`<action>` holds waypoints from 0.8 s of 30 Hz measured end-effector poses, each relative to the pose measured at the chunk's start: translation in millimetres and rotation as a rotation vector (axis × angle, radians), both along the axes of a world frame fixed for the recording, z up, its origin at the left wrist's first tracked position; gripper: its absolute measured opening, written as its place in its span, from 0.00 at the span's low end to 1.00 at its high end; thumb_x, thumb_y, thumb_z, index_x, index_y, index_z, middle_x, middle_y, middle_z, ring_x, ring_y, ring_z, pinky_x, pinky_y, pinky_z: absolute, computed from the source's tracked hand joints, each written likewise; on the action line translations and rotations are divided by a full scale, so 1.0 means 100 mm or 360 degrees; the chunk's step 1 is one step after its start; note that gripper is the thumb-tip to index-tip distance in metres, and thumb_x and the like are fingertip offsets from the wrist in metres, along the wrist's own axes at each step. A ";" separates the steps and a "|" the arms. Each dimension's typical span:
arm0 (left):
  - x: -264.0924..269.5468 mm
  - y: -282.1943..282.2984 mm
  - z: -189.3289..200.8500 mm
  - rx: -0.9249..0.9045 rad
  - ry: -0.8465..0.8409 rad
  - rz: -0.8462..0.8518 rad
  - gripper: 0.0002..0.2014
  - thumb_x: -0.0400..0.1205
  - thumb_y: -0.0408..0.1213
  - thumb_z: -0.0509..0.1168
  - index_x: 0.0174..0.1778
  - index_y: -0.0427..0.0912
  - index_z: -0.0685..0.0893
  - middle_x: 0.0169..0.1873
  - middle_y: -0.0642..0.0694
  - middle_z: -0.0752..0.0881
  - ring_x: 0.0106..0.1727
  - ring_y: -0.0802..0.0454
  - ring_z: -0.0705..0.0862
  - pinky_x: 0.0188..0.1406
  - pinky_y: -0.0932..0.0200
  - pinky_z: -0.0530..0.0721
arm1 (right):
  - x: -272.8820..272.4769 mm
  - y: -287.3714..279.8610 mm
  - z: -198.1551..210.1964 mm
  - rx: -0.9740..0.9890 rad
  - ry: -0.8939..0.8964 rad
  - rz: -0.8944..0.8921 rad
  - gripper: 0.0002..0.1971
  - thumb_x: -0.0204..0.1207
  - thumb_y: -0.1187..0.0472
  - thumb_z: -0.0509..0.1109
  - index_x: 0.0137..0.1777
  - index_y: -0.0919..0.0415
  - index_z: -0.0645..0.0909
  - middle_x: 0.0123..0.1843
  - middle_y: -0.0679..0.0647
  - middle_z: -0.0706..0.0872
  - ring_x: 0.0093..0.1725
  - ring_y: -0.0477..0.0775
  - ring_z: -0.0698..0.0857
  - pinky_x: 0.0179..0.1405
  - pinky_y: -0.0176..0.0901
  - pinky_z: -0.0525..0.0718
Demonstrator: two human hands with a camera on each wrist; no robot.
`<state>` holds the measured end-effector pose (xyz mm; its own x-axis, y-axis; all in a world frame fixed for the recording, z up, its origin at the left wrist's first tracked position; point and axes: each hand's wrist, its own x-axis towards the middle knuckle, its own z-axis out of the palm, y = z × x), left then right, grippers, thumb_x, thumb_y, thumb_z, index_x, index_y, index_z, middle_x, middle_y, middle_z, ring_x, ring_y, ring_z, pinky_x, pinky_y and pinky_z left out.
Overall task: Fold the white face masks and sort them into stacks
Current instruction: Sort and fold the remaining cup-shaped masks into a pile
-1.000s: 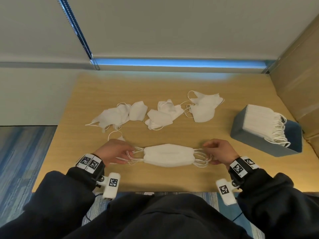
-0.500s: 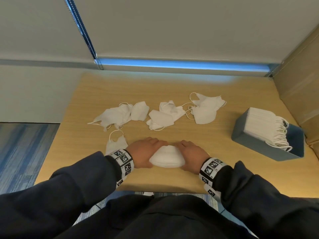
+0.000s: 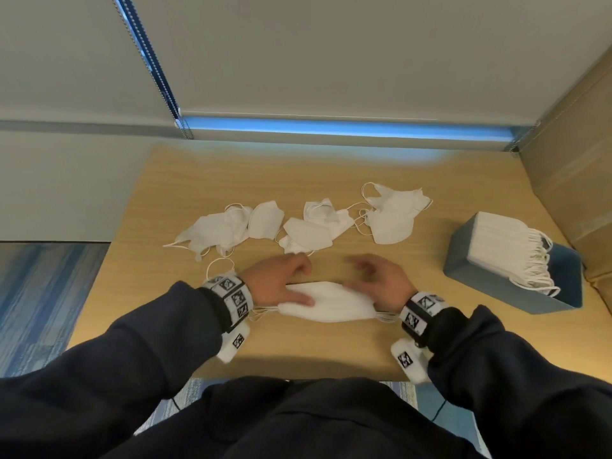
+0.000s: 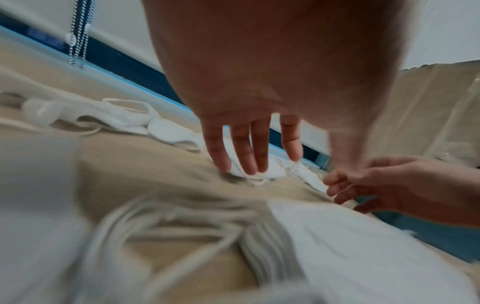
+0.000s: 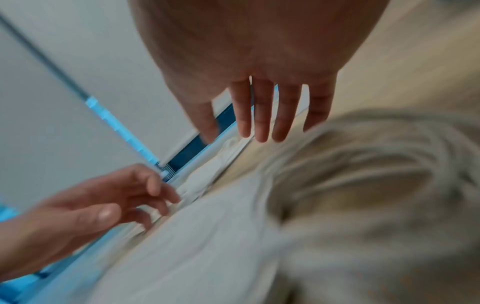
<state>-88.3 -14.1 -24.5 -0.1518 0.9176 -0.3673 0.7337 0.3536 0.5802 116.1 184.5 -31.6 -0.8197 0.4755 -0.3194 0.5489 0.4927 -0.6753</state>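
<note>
A stack of folded white masks (image 3: 328, 304) lies flat at the table's front centre, ear loops trailing from both ends. My left hand (image 3: 284, 279) sits over its left end, thumb lying on the top mask, fingers straight in the left wrist view (image 4: 249, 148). My right hand (image 3: 377, 279) is blurred over the right end, its fingers straight and holding nothing in the right wrist view (image 5: 265, 115). Several loose unfolded masks (image 3: 311, 231) lie in a row behind the hands. The stack fills the foreground of both wrist views (image 4: 363, 246) (image 5: 194, 246).
A blue-grey box (image 3: 490, 288) at the right holds a packed row of folded masks (image 3: 506, 246). A single small mask (image 3: 218, 268) lies partly under my left wrist. A cardboard wall (image 3: 576, 160) borders the wooden table (image 3: 331, 349) on the right.
A second ago both hands held the ear loops at the stack's ends. They then pressed together on the stack. Now they have loosened and drawn apart, and the stack lies spread flat.
</note>
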 end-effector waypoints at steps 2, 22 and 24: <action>-0.14 0.21 0.05 0.0141 0.0147 0.0141 0.22 0.79 0.58 0.72 0.66 0.57 0.76 0.65 0.53 0.80 0.65 0.50 0.80 0.63 0.50 0.80 | -0.12 0.24 0.02 0.0156 0.0034 -0.0292 0.26 0.74 0.40 0.74 0.71 0.47 0.81 0.66 0.47 0.86 0.62 0.48 0.84 0.63 0.47 0.82; -0.84 0.51 0.10 0.0571 0.0825 0.0903 0.31 0.75 0.55 0.77 0.73 0.51 0.78 0.69 0.43 0.76 0.67 0.41 0.75 0.65 0.42 0.77 | -0.30 0.81 0.20 -0.0111 0.0536 -0.0695 0.13 0.79 0.46 0.74 0.59 0.49 0.87 0.51 0.50 0.93 0.53 0.52 0.90 0.51 0.43 0.86; -0.64 0.57 0.04 0.0626 0.0898 0.0564 0.22 0.80 0.50 0.73 0.69 0.49 0.80 0.66 0.44 0.79 0.64 0.41 0.80 0.61 0.44 0.78 | -0.39 0.94 0.11 0.0173 0.0206 -0.0670 0.08 0.83 0.53 0.69 0.58 0.50 0.87 0.58 0.53 0.91 0.59 0.58 0.89 0.56 0.47 0.83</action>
<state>-152.0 42.8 -20.6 -0.5279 0.8264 0.1957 0.8372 0.4675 0.2839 76.9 278.2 -20.8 -0.5779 0.8009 -0.1567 0.6309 0.3166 -0.7084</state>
